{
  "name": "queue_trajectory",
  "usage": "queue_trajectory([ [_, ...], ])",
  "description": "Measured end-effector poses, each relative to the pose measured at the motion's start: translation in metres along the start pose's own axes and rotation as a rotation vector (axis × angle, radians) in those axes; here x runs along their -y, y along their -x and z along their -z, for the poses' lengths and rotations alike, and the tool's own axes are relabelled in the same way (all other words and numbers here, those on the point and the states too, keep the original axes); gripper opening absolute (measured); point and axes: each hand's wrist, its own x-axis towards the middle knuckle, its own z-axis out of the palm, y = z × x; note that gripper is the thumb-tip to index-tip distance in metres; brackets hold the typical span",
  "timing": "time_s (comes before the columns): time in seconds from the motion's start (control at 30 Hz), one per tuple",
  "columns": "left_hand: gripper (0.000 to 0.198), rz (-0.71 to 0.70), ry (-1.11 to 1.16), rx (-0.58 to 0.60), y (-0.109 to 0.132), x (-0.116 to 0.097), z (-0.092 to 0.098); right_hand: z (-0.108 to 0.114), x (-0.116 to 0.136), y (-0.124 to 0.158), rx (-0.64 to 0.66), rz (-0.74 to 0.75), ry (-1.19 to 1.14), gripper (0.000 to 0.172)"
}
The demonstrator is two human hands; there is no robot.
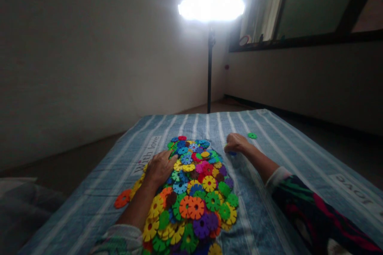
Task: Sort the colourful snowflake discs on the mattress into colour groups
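Observation:
A long pile of notched, flower-like plastic discs [209,183] in many colours lies on the striped cloth. My left hand [161,167] rests palm down on the pile's left side, fingers stretched over the pieces. To the right of the pile, my right hand [237,143] is closed low over the cloth. A blue disc [232,153] shows under its fingers, with a bit of yellow at the fingertips. Just beyond that hand lies a single green disc [252,136]. An orange disc [122,199] sits at the pile's left edge, beside my left forearm.
The blue cloth [263,215] with white stripes and printed words covers the table. Behind its far edge stands a lit lamp [211,8] on a black pole [209,75]. A window [311,4] is at the upper right, and a whitish plastic sheet [26,207] lies at the lower left.

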Motion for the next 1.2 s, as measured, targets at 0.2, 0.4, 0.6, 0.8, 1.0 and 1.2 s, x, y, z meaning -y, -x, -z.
queue_trajectory([
  [0.2,0.042,0.026,0.002,0.022,0.001,-0.004,0.004,0.005,-0.016,-0.004,0.054,-0.004,-0.346,0.015],
  [0.4,0.038,0.042,-0.011,0.031,0.002,-0.008,0.009,0.015,-0.041,0.007,0.070,-0.011,-0.567,0.016],
  [0.6,0.040,0.036,-0.040,0.013,0.001,-0.006,0.007,0.018,-0.053,0.014,0.038,0.013,-0.546,0.028],
  [0.8,0.043,0.038,-0.058,0.049,0.000,-0.008,0.009,0.012,-0.041,0.026,-0.035,0.139,-0.240,0.028],
  [1.0,0.043,0.026,-0.037,0.048,0.000,-0.007,0.009,0.011,-0.032,0.034,-0.131,0.166,-0.092,0.028],
  [1.2,0.042,0.024,-0.025,0.020,0.001,-0.006,0.007,0.010,-0.004,0.031,-0.092,0.187,-0.058,0.027],
])
